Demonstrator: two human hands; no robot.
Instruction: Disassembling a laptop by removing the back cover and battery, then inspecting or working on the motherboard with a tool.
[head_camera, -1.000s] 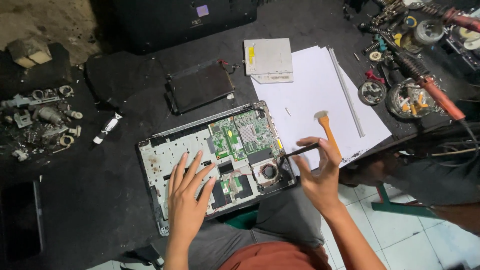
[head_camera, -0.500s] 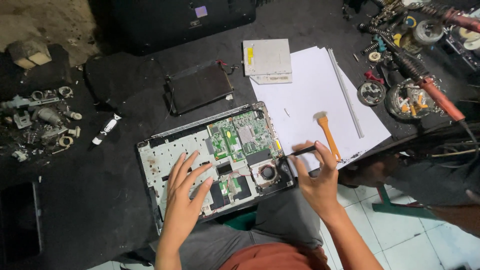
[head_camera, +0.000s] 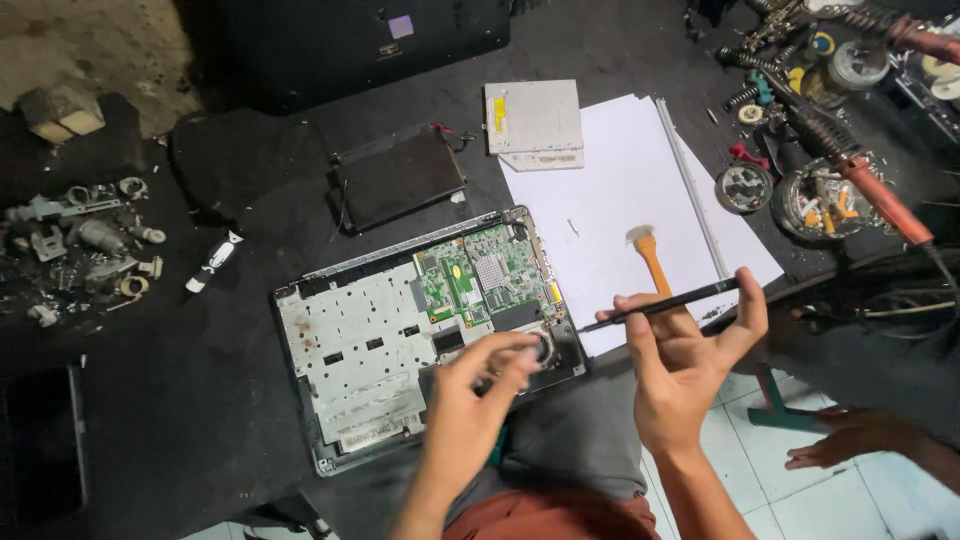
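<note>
An opened laptop base (head_camera: 360, 350) lies on the black table, its green circuit board (head_camera: 478, 275) and a round fan exposed at the right end. My left hand (head_camera: 478, 385) reaches over the lower right corner of the base, fingers bent at the fan area; whether it grips anything is hidden. My right hand (head_camera: 680, 350) hovers just right of the laptop and holds a thin black tool (head_camera: 665, 302) pointing left toward the base. An orange-handled brush (head_camera: 650, 258) lies on the white paper (head_camera: 620, 190) behind it.
A silver optical drive (head_camera: 533, 122) and a black flat part (head_camera: 398, 178) lie behind the laptop. Loose metal pieces (head_camera: 85, 245) sit at the left. Soldering tools, springs and round tins (head_camera: 825, 195) crowd the right. Another person's hand (head_camera: 850, 440) shows at lower right.
My left hand slid from the middle of the laptop base to its lower right corner and curled its fingers. My right hand lifted the black tool and shifted right.
</note>
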